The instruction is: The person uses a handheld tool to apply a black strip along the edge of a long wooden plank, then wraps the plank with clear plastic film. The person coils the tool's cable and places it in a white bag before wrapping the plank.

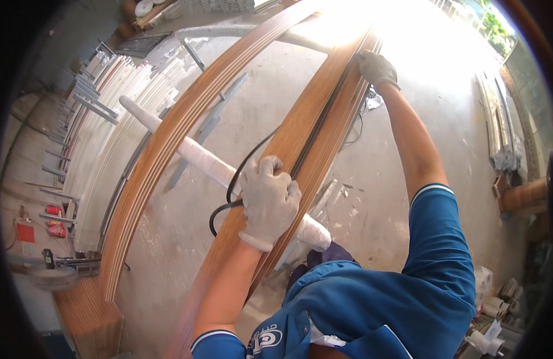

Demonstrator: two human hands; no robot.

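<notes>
A long wood-grain profile (301, 128) runs slantwise from the lower middle toward the bright far end. Along its groove lies a thin black rubber strip (324, 113), and a loose loop of black cord sticks out left of the profile. My left hand (269, 200), in a pale grey glove, has its fingers curled down on the strip near the loop. Farther up, my gloved right hand (378, 69) is closed over the profile's right edge, fingertips at the groove. Its grip is partly hidden.
A wrapped white support bar (205, 158) passes under the profile. To the left, a curved wood-grain profile (163, 140) rests across it. Racks of long white profiles (124, 143) stand beyond. Scraps lie on the floor (372, 185). Rolls (497, 308) sit at the lower right.
</notes>
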